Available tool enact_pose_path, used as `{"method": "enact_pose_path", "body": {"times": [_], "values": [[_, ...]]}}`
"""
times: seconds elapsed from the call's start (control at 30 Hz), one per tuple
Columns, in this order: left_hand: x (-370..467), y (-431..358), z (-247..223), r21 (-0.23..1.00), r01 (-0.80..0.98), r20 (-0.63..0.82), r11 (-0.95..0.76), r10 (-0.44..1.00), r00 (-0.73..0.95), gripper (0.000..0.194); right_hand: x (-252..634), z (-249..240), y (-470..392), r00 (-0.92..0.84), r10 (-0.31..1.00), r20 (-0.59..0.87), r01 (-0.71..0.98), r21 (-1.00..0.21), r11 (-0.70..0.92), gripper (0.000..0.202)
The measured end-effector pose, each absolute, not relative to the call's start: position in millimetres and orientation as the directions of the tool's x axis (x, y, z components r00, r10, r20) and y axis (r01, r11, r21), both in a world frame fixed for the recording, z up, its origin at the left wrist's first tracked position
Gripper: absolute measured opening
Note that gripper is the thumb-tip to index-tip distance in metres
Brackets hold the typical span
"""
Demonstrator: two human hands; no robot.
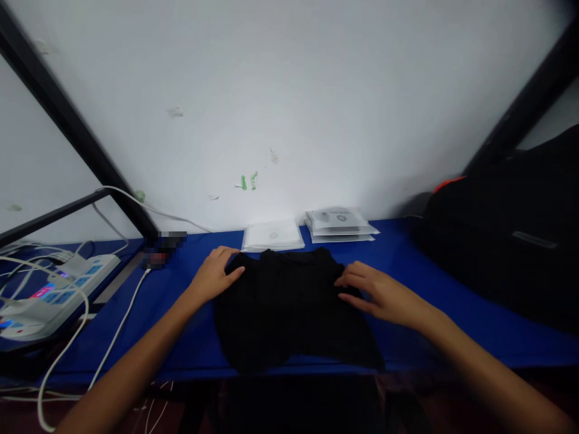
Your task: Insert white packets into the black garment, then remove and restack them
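Observation:
A black garment (pixel 289 307) lies spread on the blue tabletop, widening toward the table's front edge. Its exact kind is hard to make out in the dark cloth. At its upper left corner rests my left hand (pixel 218 274), thumb and fingers apart on the fabric. My right hand (pixel 368 290) touches the upper right side, fingers loosely bent with a gap between thumb and fingertips. Just behind the garment lies a flat white packet (pixel 273 235). Right of that is a small stack of clear-and-white plastic packets (pixel 340 223).
On the left sits a white power strip (pixel 67 295) with lit displays and tangled cables. A white cable (pixel 122 325) runs to a blurred-out object (pixel 163 250). A large black bag-like bulk (pixel 502 241) covers the right side. Black frame posts (pixel 85 132) slant up against the white wall.

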State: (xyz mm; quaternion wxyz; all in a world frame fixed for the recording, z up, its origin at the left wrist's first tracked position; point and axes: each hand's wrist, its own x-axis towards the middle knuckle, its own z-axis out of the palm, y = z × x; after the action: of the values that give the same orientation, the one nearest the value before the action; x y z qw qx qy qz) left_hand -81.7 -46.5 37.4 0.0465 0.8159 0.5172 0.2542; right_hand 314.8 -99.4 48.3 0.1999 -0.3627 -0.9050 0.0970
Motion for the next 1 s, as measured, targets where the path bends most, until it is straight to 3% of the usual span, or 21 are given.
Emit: {"method": "enact_pose_path", "body": {"times": [0.07, 0.17, 0.33, 0.5, 0.6, 0.77, 0.87, 1.0], "values": [[-90, -31, 29, 0.310, 0.877, 0.295, -0.368, 0.914, 0.279, 0.036, 308, 48, -98, -0.670, 0.660, 0.338, 0.586, -0.304, 0.751, 0.022], [-94, -24, 25, 0.308, 0.881, 0.261, -0.359, 0.922, 0.284, 0.023, 299, 45, -97, -0.696, 0.624, 0.354, 0.554, -0.289, 0.781, 0.022], [-93, -42, 35, 0.338, 0.780, 0.495, -0.527, 0.804, 0.329, 0.016, 294, 35, -96, -0.714, 0.619, 0.327, 0.544, -0.296, 0.785, 0.021], [-95, -62, 43, 0.250, 0.714, 0.640, -0.654, 0.665, 0.385, 0.016, 296, 29, -94, -0.702, 0.631, 0.331, 0.545, -0.321, 0.775, 0.021], [-98, -75, 50, 0.348, 0.636, 0.584, -0.689, 0.690, 0.427, 0.013, 297, 27, -94, -0.698, 0.635, 0.332, 0.545, -0.329, 0.771, 0.020], [-100, -91, 60, 0.530, 0.501, 0.308, -0.684, 0.706, 0.638, 0.017, 300, 24, -94, -0.698, 0.632, 0.337, 0.540, -0.333, 0.773, 0.021], [-99, -91, 55, 0.494, 0.573, 0.242, -0.654, 0.737, 0.632, 0.023, 300, 23, -94, -0.688, 0.641, 0.340, 0.549, -0.333, 0.767, 0.021], [-100, -85, 43, 0.399, 0.742, 0.234, -0.538, 0.843, 0.485, 0.022, 300, 22, -94, -0.682, 0.644, 0.347, 0.546, -0.345, 0.764, 0.021]]}}
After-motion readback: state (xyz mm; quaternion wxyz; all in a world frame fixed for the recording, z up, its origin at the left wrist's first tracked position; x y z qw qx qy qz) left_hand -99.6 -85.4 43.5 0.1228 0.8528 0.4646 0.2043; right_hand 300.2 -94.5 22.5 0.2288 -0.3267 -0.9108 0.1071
